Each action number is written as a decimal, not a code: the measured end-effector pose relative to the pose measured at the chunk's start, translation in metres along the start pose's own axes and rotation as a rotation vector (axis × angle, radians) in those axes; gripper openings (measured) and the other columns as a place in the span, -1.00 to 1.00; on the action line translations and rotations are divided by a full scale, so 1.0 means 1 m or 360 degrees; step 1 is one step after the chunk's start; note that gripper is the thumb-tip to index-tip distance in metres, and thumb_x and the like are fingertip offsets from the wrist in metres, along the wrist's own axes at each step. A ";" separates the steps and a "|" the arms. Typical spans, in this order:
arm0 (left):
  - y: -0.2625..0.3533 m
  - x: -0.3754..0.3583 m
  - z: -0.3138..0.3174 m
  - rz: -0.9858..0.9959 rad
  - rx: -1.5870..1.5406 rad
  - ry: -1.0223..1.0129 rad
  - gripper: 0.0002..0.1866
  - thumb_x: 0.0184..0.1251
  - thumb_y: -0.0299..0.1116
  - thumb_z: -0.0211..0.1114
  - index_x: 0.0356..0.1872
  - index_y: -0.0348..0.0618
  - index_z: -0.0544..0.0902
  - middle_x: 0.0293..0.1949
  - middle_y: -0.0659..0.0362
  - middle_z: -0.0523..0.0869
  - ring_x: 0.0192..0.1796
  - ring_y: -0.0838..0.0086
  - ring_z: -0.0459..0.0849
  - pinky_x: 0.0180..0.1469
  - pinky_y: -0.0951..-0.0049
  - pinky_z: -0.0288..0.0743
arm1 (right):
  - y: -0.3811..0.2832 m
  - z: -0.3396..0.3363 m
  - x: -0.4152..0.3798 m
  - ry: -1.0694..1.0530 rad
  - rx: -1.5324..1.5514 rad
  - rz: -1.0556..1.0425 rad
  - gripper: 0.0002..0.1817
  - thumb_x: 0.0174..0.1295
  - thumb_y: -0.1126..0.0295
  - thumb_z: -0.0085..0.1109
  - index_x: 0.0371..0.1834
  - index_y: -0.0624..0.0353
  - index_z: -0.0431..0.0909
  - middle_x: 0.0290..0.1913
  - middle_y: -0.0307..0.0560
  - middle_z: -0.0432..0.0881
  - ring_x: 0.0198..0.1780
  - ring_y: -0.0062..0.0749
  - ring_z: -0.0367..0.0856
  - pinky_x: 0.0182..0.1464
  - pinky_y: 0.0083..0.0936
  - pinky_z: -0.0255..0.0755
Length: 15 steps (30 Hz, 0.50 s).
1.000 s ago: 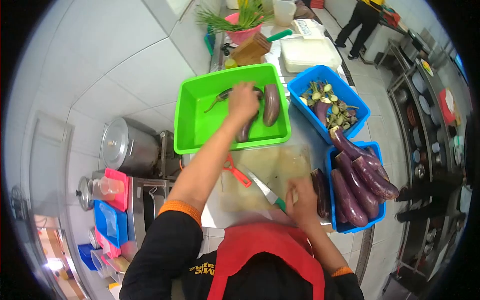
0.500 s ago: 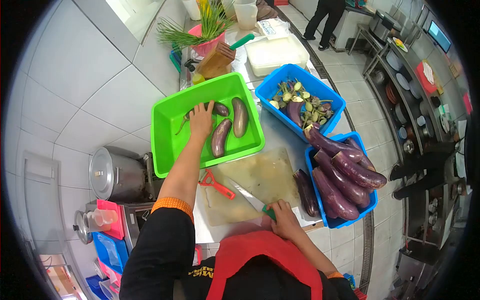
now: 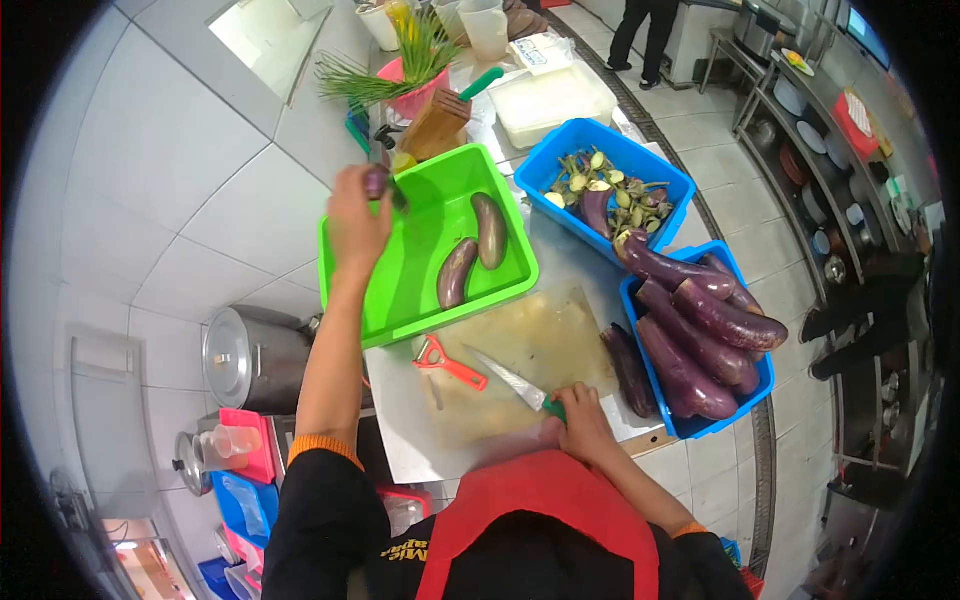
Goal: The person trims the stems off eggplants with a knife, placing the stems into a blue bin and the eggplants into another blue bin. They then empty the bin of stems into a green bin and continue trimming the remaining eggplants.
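Note:
My left hand [image 3: 358, 225] is closed around an eggplant [image 3: 376, 183], raised at the left rim of the green tub [image 3: 400, 325]; fingers cover much of it. Two more eggplants lie in the tub, a purple one [image 3: 457, 273] and a browner one [image 3: 489, 231]. My right hand [image 3: 583, 420] grips the green handle of a knife [image 3: 512, 382], whose blade lies over the cutting board [image 3: 540, 320] pointing up and left. A red peeler [image 3: 455, 366] rests on the board's left part. One eggplant [image 3: 629, 370] lies right of the board.
Large eggplants [image 3: 700, 350] overfill a blue tub [image 3: 767, 385] at the right. Behind it another blue tub [image 3: 680, 205] holds cut eggplant tops. A wooden knife block [image 3: 437, 122] and a white container [image 3: 555, 105] stand at the back. A tiled wall borders the left; another person's legs [image 3: 640, 40] show far off.
My left hand has closed on the eggplant at the tub's left and lifted it up and leftward to the rim. My right hand stays on the knife. The view has shifted slightly.

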<state>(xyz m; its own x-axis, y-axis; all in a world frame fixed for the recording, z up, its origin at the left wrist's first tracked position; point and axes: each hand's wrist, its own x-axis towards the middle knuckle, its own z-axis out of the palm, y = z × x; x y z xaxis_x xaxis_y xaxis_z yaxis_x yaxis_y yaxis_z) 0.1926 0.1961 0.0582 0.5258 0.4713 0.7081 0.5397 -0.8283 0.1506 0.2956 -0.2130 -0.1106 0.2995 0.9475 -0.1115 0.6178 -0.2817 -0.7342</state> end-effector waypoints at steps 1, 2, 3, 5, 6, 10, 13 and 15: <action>0.004 0.001 -0.022 -0.0095 -0.0113 0.0229 -0.50 0.12 -0.57 0.45 0.11 -0.21 0.50 -0.01 0.03 0.58 -0.03 0.19 0.63 0.07 0.30 0.52 | -0.003 -0.004 0.002 -0.0024 -0.0037 0.0020 -0.50 -0.04 0.60 0.24 0.06 0.11 0.44 0.04 0.13 0.43 0.13 0.20 0.40 0.14 -0.03 0.41; 0.014 -0.002 -0.046 -0.0175 -0.0152 0.0423 -0.55 0.20 -0.54 0.43 0.09 -0.27 0.48 -0.04 0.03 0.56 -0.04 0.33 0.61 0.04 0.39 0.55 | -0.005 -0.007 0.002 -0.0045 -0.0036 -0.0004 -0.50 -0.04 0.60 0.24 0.06 0.11 0.44 0.04 0.13 0.43 0.13 0.20 0.40 0.14 -0.03 0.41; 0.020 -0.009 -0.068 -0.0303 -0.0140 0.0506 -0.54 0.23 -0.53 0.42 0.13 -0.26 0.47 -0.04 0.07 0.56 -0.05 0.41 0.61 0.02 0.41 0.54 | -0.007 -0.011 0.002 -0.0051 -0.0032 0.0073 -0.51 -0.02 0.55 0.24 0.06 0.12 0.45 0.04 0.13 0.44 0.15 0.16 0.42 0.15 -0.04 0.42; 0.042 -0.031 -0.104 -0.0524 -0.0504 0.0627 -0.56 0.26 -0.54 0.38 0.10 -0.24 0.38 -0.03 0.08 0.53 -0.08 0.42 0.58 -0.01 0.39 0.52 | -0.010 -0.018 -0.004 -0.0083 -0.0031 0.0122 -0.52 0.00 0.50 0.25 0.07 0.13 0.45 0.03 0.14 0.46 0.17 0.13 0.44 0.16 -0.04 0.43; 0.054 -0.045 -0.116 -0.0636 -0.0740 0.0712 -0.56 0.27 -0.55 0.35 0.09 -0.25 0.34 -0.01 0.09 0.51 -0.07 0.41 0.56 0.01 0.35 0.51 | -0.007 -0.023 -0.010 -0.0069 -0.0059 0.0138 -0.52 0.00 0.49 0.23 0.07 0.16 0.45 0.03 0.17 0.48 0.16 0.14 0.47 0.16 -0.02 0.43; 0.056 -0.166 -0.134 -0.1208 -0.0648 0.0361 -0.66 0.34 -0.60 0.27 -0.05 -0.18 0.26 0.02 0.02 0.52 -0.03 0.39 0.67 0.00 0.41 0.61 | 0.018 -0.031 -0.053 0.0029 0.0030 0.0407 -0.53 0.01 0.49 0.18 0.07 0.26 0.42 -0.05 0.30 0.59 0.02 0.27 0.58 0.11 0.05 0.45; 0.118 -0.242 -0.112 -0.1562 -0.1348 0.0290 -0.67 0.38 -0.62 0.24 -0.20 -0.11 0.19 0.01 -0.02 0.53 -0.05 0.28 0.74 -0.01 0.36 0.68 | 0.035 -0.031 -0.086 0.0370 0.0139 0.0459 -0.61 0.16 0.43 0.15 0.07 0.30 0.42 -0.11 0.37 0.63 -0.07 0.34 0.63 0.01 0.06 0.46; 0.153 -0.282 -0.083 -0.1857 -0.1453 0.0207 -0.66 0.35 -0.61 0.27 -0.25 -0.12 0.21 -0.03 -0.01 0.54 -0.11 0.26 0.74 -0.05 0.33 0.66 | 0.032 -0.028 -0.092 0.0502 0.0267 0.0418 -0.64 0.24 0.39 0.11 0.07 0.30 0.42 -0.14 0.37 0.63 -0.09 0.34 0.63 -0.03 0.04 0.46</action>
<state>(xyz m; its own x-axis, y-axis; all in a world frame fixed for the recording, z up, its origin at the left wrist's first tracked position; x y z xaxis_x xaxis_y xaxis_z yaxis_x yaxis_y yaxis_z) 0.0729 -0.0889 -0.0612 0.0102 0.9978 -0.0658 -0.0094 0.0659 0.9978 0.3083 -0.3139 -0.1052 0.6538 0.7473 -0.1183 0.3722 -0.4537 -0.8097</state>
